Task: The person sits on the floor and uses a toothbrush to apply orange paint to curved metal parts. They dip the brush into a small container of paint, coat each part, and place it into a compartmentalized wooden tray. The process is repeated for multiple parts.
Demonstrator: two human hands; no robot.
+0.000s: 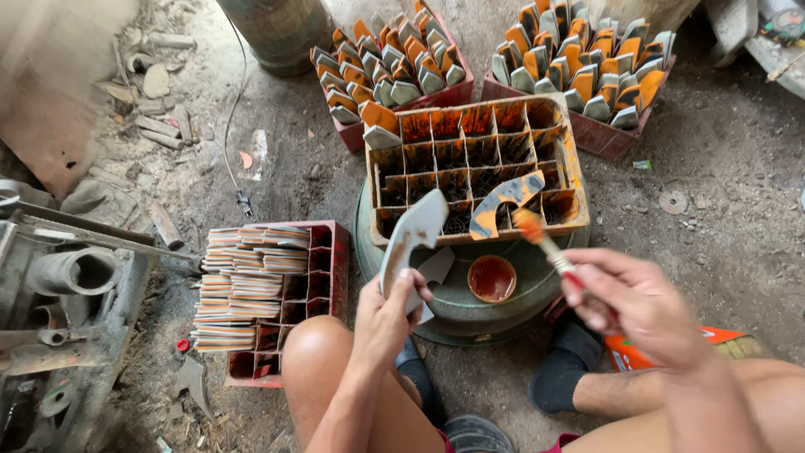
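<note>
Left hand (390,315) grips an upright grey blade (412,235); right hand (633,302), fist closed on a brush (545,243), points its orange tip up-left toward the blade

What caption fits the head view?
Left hand holds a curved grey blade; right hand brushes orange paint onto another.

Divided crate (562,134) on drum (453,310) — cup (491,278) before it.

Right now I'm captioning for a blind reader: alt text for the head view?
Left hand holds a curved grey blade; right hand holds an orange-tipped brush over a paint-stained divided crate, by a small paint dish.
</note>
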